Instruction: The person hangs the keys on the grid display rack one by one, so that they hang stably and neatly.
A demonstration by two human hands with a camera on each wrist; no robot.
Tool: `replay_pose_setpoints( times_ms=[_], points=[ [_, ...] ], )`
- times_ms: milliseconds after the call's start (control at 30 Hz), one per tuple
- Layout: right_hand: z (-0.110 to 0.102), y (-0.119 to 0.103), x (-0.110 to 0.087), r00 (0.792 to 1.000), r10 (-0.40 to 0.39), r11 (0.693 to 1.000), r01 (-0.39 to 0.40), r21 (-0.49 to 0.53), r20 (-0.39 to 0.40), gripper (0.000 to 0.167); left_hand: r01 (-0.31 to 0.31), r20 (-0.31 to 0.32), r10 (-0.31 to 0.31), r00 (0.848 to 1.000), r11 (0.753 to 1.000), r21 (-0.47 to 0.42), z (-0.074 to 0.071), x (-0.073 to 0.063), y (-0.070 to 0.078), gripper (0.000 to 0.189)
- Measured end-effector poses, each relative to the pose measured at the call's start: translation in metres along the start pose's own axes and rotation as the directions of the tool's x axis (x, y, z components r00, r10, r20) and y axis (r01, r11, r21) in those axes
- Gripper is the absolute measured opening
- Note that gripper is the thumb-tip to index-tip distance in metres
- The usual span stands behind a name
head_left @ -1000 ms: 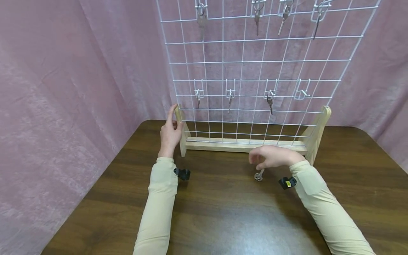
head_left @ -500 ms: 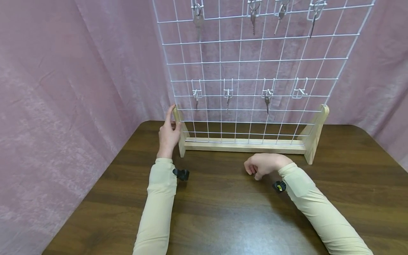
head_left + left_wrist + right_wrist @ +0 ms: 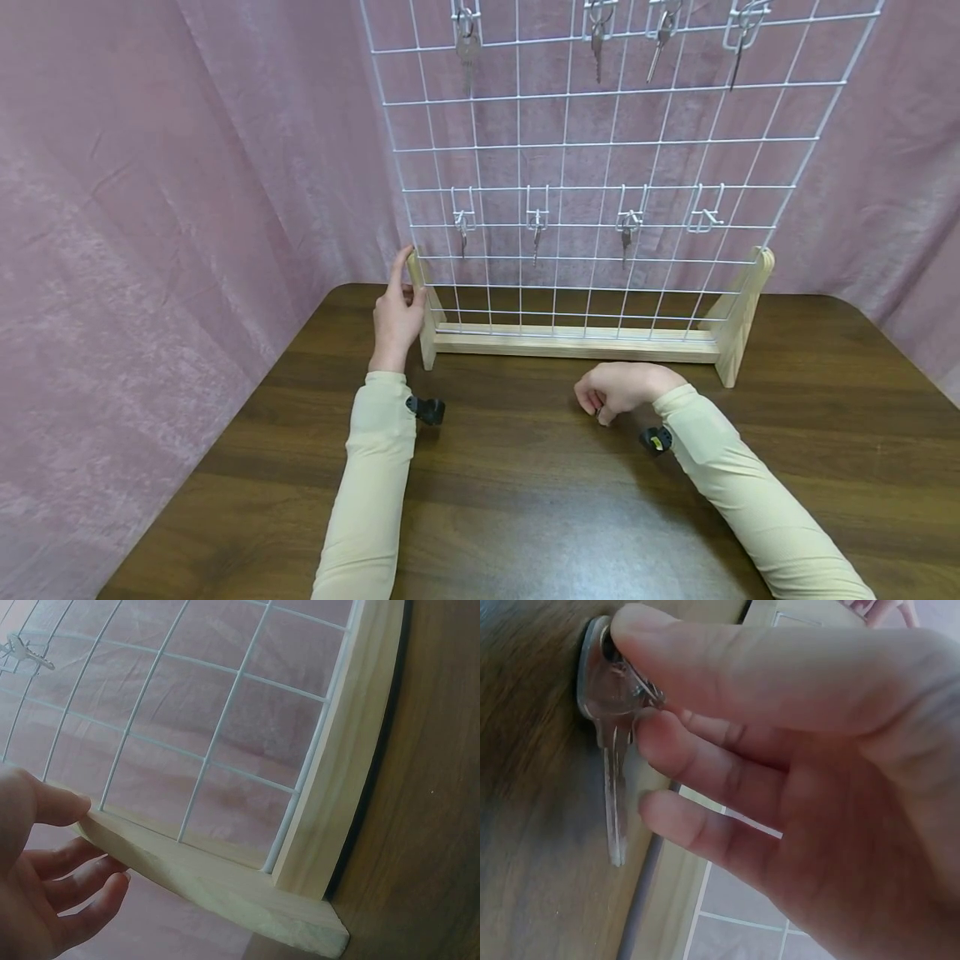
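Observation:
In the head view my left hand holds the left wooden upright of a stand that carries a white wire grid. The left wrist view shows the thumb along one face of the wood and the other fingers curled at its far edge. My right hand is low over the table in front of the stand. Seen from the right wrist, its thumb and fingers pinch the small ring of a silver key, whose blade points away from the fingers. From the head view the hand covers most of this key.
Keys hang on hooks in two rows, such as a key in the lower row. The rightmost lower hook bears no key. A wooden crossbar joins the uprights on the brown table. Pink curtain hangs behind.
My right hand has moved down and slightly left, from above the key on the table to pinching its ring. My left hand has kept its hold on the upright.

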State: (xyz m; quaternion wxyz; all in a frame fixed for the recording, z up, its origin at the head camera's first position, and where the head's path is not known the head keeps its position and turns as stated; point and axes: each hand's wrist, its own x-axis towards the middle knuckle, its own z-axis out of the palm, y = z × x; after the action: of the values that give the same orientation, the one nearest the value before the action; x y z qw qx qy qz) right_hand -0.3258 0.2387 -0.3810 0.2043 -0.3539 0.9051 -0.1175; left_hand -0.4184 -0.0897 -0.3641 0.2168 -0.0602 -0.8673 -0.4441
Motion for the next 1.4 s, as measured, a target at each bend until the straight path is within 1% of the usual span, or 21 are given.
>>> replay_pose_setpoints(
  times_ms=[200,500,700,767,867,933,1033,1133,1233,1300,1400],
  points=[
    [0.001,0.000,0.000,0.999,-0.018,0.999,0.017,-0.028,-0.034,0.021,-0.008,-0.002,0.008,1.000,1.000,0.000,0.001,0.000,0.000,0.065],
    [0.000,0.001,-0.001,0.996,-0.045,0.999,0.043,-0.033,-0.071,0.031,-0.004,0.009,0.004,1.000,1.000,-0.001,0.002,-0.001,0.003,0.065],
    [-0.002,0.002,-0.004,0.997,-0.007,0.999,0.004,-0.036,-0.077,0.035,-0.004,0.016,0.004,1.000,1.000,-0.009,0.002,-0.001,0.003,0.065],
    [-0.003,0.002,-0.006,0.996,-0.010,0.999,0.006,-0.047,-0.083,0.034,0.001,0.018,0.000,1.000,1.000,-0.013,0.002,-0.002,0.002,0.066],
    [-0.006,0.002,-0.009,0.995,0.001,0.999,-0.006,-0.052,-0.103,0.033,0.005,0.019,-0.004,1.000,1.000,-0.014,0.002,-0.002,0.002,0.066],
    [-0.010,0.002,-0.013,0.991,0.003,0.997,-0.013,-0.073,-0.130,0.033,0.005,0.014,-0.005,1.000,1.000,-0.012,0.002,-0.002,0.001,0.067],
    [-0.017,0.002,-0.019,0.983,0.011,0.994,-0.030,-0.101,-0.183,0.032,0.000,0.007,0.000,1.000,1.000,-0.008,0.002,-0.002,0.000,0.067],
    [-0.024,0.004,-0.027,0.968,-0.019,0.987,-0.022,-0.161,-0.250,0.030,-0.001,0.006,0.001,1.000,1.000,-0.008,0.002,-0.002,-0.001,0.066],
    [-0.031,0.004,-0.035,0.948,-0.023,0.980,-0.042,-0.196,-0.317,0.029,0.000,0.009,0.000,1.000,1.000,-0.012,0.001,-0.001,-0.001,0.066],
    [-0.036,0.003,-0.041,0.934,-0.012,0.978,-0.064,-0.200,-0.356,0.031,0.000,0.008,0.000,1.000,1.000,-0.015,0.000,-0.001,-0.001,0.066],
    [-0.044,0.001,-0.050,0.911,0.015,0.973,-0.107,-0.202,-0.412,0.029,-0.003,0.008,0.003,1.000,1.000,-0.015,-0.001,-0.002,0.000,0.066]
  ],
)
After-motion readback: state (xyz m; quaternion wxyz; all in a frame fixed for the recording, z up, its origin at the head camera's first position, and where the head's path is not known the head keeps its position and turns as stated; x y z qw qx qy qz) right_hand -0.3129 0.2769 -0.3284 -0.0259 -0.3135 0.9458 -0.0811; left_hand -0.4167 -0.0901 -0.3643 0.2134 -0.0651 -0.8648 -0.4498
